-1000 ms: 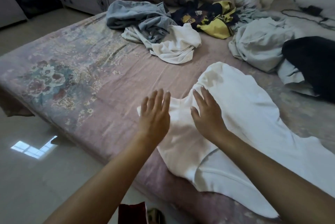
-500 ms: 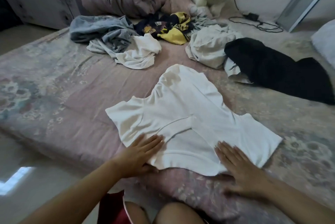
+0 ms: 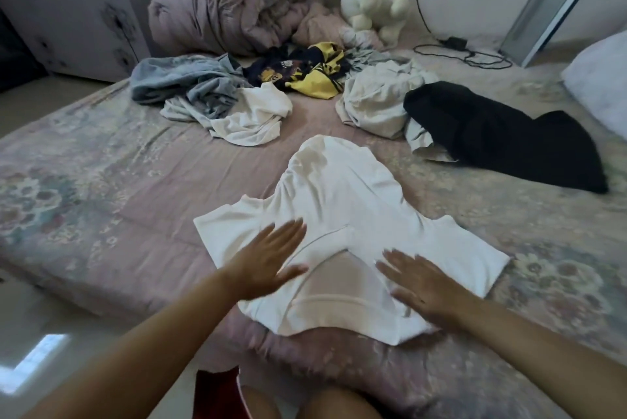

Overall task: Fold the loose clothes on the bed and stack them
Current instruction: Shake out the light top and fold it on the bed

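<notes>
Garment in hand: a white T-shirt (image 3: 342, 215) lies spread on the bed (image 3: 101, 181), near the front edge, collar towards the person, both sleeves out to the sides.
Left hand: the left hand (image 3: 268, 259) rests flat on the shirt's shoulder part, fingers straight, gripping nothing.
Right hand: the right hand (image 3: 420, 283) lies flat on the other shoulder part, fingers spread and straight, holding nothing.
Progress: it seems only the beginning; the shirt is laid out and being smoothed, with no fold in it, and no stack is visible.
Left to do: fold this shirt, then the grey-blue garment (image 3: 183, 82), the crumpled white top (image 3: 254, 116), the yellow and dark jersey (image 3: 305, 72), the pale grey garment (image 3: 376, 103) and the black garment (image 3: 502, 137).
Around: a rolled duvet (image 3: 234, 1), a white plush toy (image 3: 369, 1), a black cable (image 3: 471, 52) and a pillow (image 3: 600, 86) are farther back.
In the way: nothing lies on the shirt; the loose heap is well apart behind it.
</notes>
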### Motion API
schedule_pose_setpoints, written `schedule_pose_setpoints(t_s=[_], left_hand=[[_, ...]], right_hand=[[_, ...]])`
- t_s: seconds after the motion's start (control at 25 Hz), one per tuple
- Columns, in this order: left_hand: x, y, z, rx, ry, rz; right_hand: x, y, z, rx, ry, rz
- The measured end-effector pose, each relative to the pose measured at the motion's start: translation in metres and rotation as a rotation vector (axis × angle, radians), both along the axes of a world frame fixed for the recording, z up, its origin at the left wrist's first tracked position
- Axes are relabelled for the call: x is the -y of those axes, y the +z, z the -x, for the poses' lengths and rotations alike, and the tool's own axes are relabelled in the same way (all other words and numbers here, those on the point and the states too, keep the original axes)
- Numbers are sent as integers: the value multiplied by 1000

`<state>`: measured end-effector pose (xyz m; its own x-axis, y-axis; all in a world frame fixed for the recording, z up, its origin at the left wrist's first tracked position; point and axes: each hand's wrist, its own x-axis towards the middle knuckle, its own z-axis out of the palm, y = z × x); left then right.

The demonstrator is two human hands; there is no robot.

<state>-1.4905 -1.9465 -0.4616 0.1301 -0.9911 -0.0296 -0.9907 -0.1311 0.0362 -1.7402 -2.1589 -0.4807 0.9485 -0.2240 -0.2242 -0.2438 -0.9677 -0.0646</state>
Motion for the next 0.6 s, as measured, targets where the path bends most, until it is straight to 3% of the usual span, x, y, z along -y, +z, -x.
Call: schedule_pose_setpoints(t_s=[0.2,0.4,0.52,0.6], left_hand=[[120,-24,-27,20,174,19],[191,-72,-41,14,265,66],[192,-85,-39,-3,280,142],[188,-81,-37,-16,274,208]], right_hand=[[49,-20,-53,-8,-273,17],[128,-11,-144,552,-399,12],[192,7,-215,657,-498,-146],[216,6,-247,570,-562,-391]])
